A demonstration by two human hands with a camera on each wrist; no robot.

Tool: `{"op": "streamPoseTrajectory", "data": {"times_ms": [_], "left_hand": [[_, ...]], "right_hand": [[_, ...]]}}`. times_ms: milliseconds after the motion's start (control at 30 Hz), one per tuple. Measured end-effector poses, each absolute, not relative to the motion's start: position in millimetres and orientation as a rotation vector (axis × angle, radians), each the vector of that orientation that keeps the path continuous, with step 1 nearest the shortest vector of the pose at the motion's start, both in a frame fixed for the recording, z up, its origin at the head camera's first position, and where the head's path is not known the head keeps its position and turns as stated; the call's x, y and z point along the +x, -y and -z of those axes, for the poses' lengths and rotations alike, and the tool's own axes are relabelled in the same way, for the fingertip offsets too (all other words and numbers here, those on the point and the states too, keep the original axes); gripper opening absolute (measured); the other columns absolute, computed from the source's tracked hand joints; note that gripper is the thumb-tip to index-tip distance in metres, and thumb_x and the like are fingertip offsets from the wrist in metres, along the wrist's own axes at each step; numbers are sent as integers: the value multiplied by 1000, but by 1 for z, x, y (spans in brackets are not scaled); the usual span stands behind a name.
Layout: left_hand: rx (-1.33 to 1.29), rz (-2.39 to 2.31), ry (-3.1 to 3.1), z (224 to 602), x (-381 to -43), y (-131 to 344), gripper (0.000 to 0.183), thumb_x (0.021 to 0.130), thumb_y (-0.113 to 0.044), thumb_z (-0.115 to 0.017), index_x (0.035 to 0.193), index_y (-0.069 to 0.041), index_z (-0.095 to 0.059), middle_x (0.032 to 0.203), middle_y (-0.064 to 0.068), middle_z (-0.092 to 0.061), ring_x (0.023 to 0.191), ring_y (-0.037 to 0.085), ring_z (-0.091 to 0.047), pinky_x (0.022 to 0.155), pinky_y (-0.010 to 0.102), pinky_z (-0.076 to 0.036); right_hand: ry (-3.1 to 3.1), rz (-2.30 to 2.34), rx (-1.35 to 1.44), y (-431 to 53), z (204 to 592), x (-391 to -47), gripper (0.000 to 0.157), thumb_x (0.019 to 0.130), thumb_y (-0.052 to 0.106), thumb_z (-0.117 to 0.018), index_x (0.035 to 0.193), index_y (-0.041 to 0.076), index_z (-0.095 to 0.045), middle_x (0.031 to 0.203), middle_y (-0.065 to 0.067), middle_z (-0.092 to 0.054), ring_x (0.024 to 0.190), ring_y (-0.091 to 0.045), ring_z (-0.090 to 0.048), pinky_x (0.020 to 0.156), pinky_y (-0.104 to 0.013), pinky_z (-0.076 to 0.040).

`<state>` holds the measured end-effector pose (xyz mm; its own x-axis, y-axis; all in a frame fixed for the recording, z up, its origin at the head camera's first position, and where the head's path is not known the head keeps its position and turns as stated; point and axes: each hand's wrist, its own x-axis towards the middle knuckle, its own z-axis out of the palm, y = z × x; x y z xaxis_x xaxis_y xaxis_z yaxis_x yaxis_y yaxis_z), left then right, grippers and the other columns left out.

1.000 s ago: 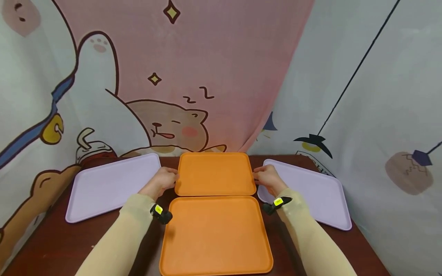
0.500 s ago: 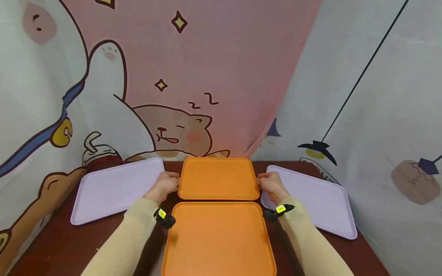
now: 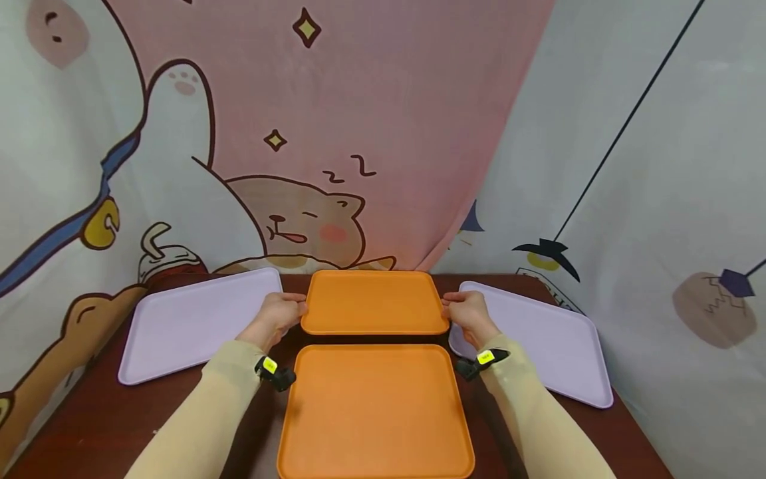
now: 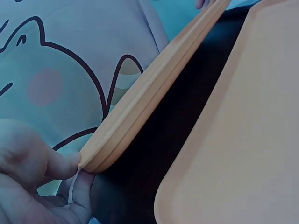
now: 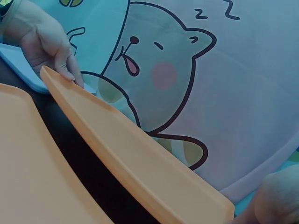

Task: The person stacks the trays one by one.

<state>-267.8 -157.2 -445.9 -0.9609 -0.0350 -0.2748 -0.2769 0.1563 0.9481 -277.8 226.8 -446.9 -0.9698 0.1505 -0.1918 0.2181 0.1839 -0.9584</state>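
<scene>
While both arms reach forward into the centre of the head view, the person's left hand [image 3: 276, 318] and right hand [image 3: 471, 317] hold the short sides of a far orange tray [image 3: 374, 303], rectangular with rounded corners and a low rim. It sits at the middle of the frame, before a cartoon-printed cloth backdrop [image 3: 389, 100]. The left wrist view shows thumb and fingers pinching its edge at a corner; the right hand's fingers curl at the opposite edge, their tips partly hidden.

A near orange tray [image 3: 376, 412] lies below it at lower centre, parted by a narrow dark strip of the reddish-brown worktop [image 3: 90, 419]. A left lilac tray [image 3: 200, 326] and a right lilac tray [image 3: 538, 339] lie angled at either side.

For good handling, it seems best to move both hands evenly — same height, same pace — so the held tray stays level, and to mind its near rim, which could catch on the neighbouring orange one. Whether it is fully off the worktop is hard to tell.
</scene>
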Motion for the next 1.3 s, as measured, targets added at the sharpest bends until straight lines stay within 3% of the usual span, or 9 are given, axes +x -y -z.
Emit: {"op": "streamPoseTrajectory", "data": {"times_ms": [200,367,500,800,1033,1300], "left_hand": [[-291,-1915,-2206,444,-267,163,44,104,3,-58,146,16,-50,134,29,-62,108,26,-67,108,46,-51],[-291,-1930,-2149,444,-265,168,45,104,2,-59,146,17,-49,132,27,-64,101,21,-68,104,41,-54],[-286,-1948,-2090,443,-266,171,44,105,2,-59,145,17,-49,126,23,-67,94,16,-68,93,32,-59],[-212,-1955,-2014,436,-264,176,42,105,6,-55,145,20,-48,101,8,-72,84,12,-69,81,26,-61],[-209,-1984,-1973,431,-260,176,45,103,8,-56,146,19,-47,97,4,-74,82,11,-70,79,25,-61],[-212,-1981,-1981,421,-253,177,44,104,6,-57,146,17,-49,92,3,-75,75,11,-72,66,20,-59]], "right_hand": [[-2322,1963,323,-228,446,-277,51,92,-19,-61,141,-23,-49,133,-37,-58,110,-33,-63,81,-26,-59],[-2297,1934,291,-230,441,-276,51,92,-19,-62,141,-23,-48,132,-36,-58,108,-32,-64,94,-38,-60],[-2285,1898,262,-233,438,-275,51,92,-19,-62,141,-24,-48,131,-36,-59,106,-30,-65,99,-44,-57],[-2224,1897,206,-238,436,-274,51,92,-19,-63,141,-23,-49,128,-33,-63,101,-25,-67,90,-35,-61],[-2194,1879,222,-242,430,-270,49,94,-14,-66,140,-20,-51,123,-27,-65,95,-21,-68,99,-43,-58],[-2143,1909,185,-250,426,-265,42,100,-9,-64,138,-21,-53,102,-12,-73,87,-17,-71,83,-32,-63]]}}
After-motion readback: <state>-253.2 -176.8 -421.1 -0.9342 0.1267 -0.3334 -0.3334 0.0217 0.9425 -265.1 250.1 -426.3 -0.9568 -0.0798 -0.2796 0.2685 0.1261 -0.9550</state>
